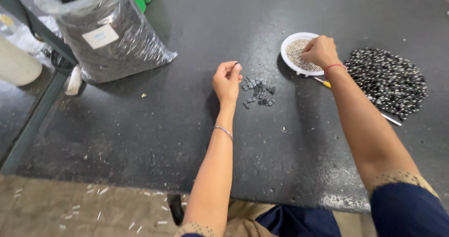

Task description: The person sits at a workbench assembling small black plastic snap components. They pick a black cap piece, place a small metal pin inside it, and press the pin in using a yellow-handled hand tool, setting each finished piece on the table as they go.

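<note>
Single view from the head-worn camera, which I read as looking steeply down and forward over the dark counter [140, 125]. Both forearms enter from the bottom edge, so the lens sits close above the seated body. The counter's near edge crosses the lower frame, with floor [70, 209] below it. I have no second view to share any part of the scene.

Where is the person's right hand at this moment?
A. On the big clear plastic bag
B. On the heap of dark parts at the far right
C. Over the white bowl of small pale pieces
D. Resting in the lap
C: the right hand reaches into the white bowl, fingers down among its small pale pieces, while the heap of dark parts lies apart to its right.
</note>
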### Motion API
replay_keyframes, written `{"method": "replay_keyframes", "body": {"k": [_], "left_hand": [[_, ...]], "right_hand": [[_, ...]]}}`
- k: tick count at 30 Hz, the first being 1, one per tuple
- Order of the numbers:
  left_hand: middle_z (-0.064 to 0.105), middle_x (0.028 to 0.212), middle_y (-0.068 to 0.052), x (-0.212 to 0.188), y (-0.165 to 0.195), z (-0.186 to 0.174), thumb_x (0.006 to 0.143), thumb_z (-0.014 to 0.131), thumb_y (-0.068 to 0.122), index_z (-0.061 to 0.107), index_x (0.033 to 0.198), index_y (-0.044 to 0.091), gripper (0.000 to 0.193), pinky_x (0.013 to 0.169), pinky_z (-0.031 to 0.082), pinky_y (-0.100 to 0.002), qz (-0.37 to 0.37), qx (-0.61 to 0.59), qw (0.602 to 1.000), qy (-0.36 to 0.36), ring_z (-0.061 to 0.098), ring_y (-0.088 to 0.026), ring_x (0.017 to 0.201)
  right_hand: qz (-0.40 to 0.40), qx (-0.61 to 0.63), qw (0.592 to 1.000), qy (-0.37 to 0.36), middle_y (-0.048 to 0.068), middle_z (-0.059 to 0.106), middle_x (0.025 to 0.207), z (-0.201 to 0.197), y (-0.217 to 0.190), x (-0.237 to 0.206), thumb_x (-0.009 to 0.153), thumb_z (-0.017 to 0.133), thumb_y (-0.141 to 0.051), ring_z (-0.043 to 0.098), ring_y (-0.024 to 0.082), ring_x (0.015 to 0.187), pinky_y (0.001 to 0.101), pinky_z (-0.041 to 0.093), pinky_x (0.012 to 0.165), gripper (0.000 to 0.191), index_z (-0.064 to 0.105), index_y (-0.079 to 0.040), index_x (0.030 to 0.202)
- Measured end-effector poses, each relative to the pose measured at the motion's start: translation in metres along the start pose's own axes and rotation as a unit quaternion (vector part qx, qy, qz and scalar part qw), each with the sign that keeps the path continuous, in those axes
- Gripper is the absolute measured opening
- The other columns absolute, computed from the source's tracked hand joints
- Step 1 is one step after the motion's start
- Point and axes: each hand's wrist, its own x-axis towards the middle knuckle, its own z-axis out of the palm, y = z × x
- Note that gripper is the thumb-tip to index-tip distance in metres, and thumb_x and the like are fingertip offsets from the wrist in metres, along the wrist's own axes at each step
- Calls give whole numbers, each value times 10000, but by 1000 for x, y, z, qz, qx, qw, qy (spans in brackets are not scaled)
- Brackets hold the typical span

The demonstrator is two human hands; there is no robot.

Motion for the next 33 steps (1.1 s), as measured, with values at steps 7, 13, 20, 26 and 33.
{"method": "replay_keyframes", "body": {"k": [7, 13, 20, 26, 33], "left_hand": [[767, 853, -58, -1, 0, 0, 926, 725, 100, 713, 1041, 18, 141, 594, 593, -253, 17, 31, 999, -12, 701, -101, 652], [767, 858, -52, -7, 2, -4, 937, 717, 89, 706, 1037, 10, 128, 585, 583, -248, 26, 58, 998, -15, 690, -93, 642], [764, 871, -48, -5, 8, -7, 952, 710, 94, 699, 1040, 11, 121, 592, 587, -240, 14, 58, 998, -29, 685, -87, 656], [755, 930, -79, -16, 29, -4, 975, 698, 85, 700, 1075, -13, 140, 677, 597, -251, -13, 1, 999, -47, 696, -104, 748], [757, 1011, -95, -67, 58, 23, 989, 693, 126, 710, 1143, 0, 200, 770, 580, -248, -172, -75, 963, -195, 697, -117, 858]], "right_hand": [[35, 209, 976, -52, 88, 772, 874, -40, 13, -34, 796, 760, -127, 739, 138, 792, 271, 561, 755, 226, 791, -44, 1003], [-57, 209, 966, -141, 83, 774, 865, -26, 6, -100, 793, 748, -70, 715, 129, 779, 281, 572, 751, 203, 783, -32, 989], [-163, 151, 973, -62, 119, 740, 932, -1, 5, -148, 843, 735, -39, 724, 189, 811, 327, 575, 758, 166, 761, -22, 1006], [-86, 258, 962, -18, 104, 732, 936, -8, 22, -163, 922, 647, -11, 729, 217, 832, 320, 575, 773, 214, 747, -49, 1108], [-127, 126, 983, 29, 142, 733, 980, -11, 41, -159, 874, 744, -42, 707, 324, 862, 405, 547, 777, 159, 770, -63, 1029]]}}
